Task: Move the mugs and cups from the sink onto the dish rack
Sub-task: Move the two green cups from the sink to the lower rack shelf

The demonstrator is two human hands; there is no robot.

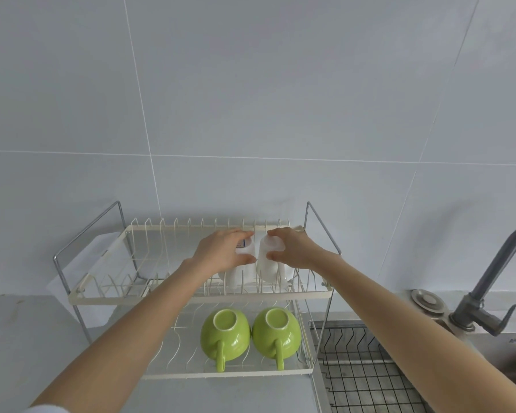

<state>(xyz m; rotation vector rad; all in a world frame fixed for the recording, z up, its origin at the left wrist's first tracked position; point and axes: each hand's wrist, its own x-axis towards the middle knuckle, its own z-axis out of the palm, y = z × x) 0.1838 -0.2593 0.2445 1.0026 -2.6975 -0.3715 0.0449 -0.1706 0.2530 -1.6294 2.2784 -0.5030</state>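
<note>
Much of the left translucent cup [241,263] is hidden behind the left hand [221,254]; only its pale, frosted wall and a small bluish mark near the fingers are made out. The right translucent cup [269,262] is covered at its top by the right hand [295,248], and its lower part is crossed by the rack wires. Whether either cup stands upright or inverted cannot be told. Both cups are seated on the upper tier of the dish rack [191,296], toward its right end, just beside each other. Each hand is closed around its own cup, fingers curled over the far side and thumb pressed on the near side.

The rack is of cream-coated wire with bare chrome end frames. On its lower tier, two glossy green mugs [225,335] [276,332] are set upside down, side by side, handles pointed near. They are rounded, with pale unglazed foot rings.

At the right, the sink [489,350] is cut off by the frame edge; a black wire grid [367,371] lies in it, and no cups are visible in the part shown. A dark grey metal faucet [489,293] is cropped at its spout. The wall is of large pale tiles [251,84]; the grey counter [18,338] is matt.
</note>
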